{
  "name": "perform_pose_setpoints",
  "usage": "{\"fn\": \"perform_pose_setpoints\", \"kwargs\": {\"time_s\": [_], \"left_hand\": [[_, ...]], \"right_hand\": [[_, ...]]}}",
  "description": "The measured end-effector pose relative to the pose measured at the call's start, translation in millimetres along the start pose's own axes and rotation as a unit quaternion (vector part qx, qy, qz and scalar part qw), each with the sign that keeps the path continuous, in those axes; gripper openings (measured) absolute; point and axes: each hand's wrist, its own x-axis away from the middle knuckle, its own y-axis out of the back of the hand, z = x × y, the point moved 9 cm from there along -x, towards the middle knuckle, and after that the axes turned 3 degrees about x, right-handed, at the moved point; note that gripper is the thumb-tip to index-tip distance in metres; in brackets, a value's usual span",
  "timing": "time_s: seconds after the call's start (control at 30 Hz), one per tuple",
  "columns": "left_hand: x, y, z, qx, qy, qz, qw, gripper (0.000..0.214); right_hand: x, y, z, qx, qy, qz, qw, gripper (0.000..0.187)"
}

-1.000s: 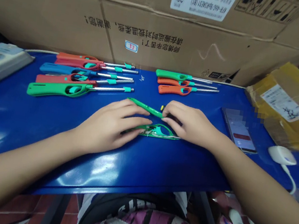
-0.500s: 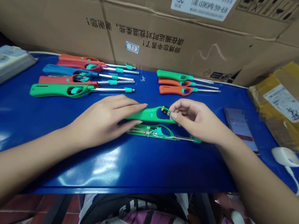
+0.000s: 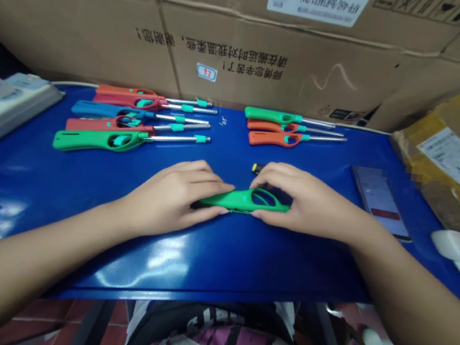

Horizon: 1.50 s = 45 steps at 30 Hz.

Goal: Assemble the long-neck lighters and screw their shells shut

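My left hand (image 3: pixel 175 198) is closed on the rear end of a green gas lighter casing (image 3: pixel 235 198), thumb in front and fingers behind. My right hand (image 3: pixel 303 197) pinches the same casing near its trigger loop. The green half shell now lies over the other half, whose inner parts are mostly hidden; a thin bit of wire shows at the lower edge. A short black piece with a yellow end (image 3: pixel 257 168) pokes out beside my right fingers, apparently tucked in that hand; its kind cannot be made out.
Several red, blue and green long lighters (image 3: pixel 101 142) lie at the left back. Three more, green and orange (image 3: pixel 275 139), are at the right back. A cardboard box (image 3: pixel 104 35) stands behind. A phone (image 3: pixel 380 202), white device (image 3: pixel 455 245), yellow-taped parcel (image 3: pixel 446 123) and power strip (image 3: pixel 4 101) flank the table.
The loose green half shell has come down toward me onto the half holding the inner parts, covering it. My right hand has shifted from the black-and-yellow piece to gripping the casing's front.
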Motion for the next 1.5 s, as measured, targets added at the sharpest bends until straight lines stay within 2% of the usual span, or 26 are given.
{"fn": "perform_pose_setpoints", "kwargs": {"time_s": [0.37,1.5], "left_hand": [[1,-1.0,2,-0.047,0.013,0.030,0.998,0.029],[2,4.1,3,-0.092,0.030,0.051,0.994,0.028]], "right_hand": [[-2,-13,1,0.034,-0.001,0.016,0.999,0.027],[-3,-10,11,0.056,0.013,0.010,0.998,0.025]]}}
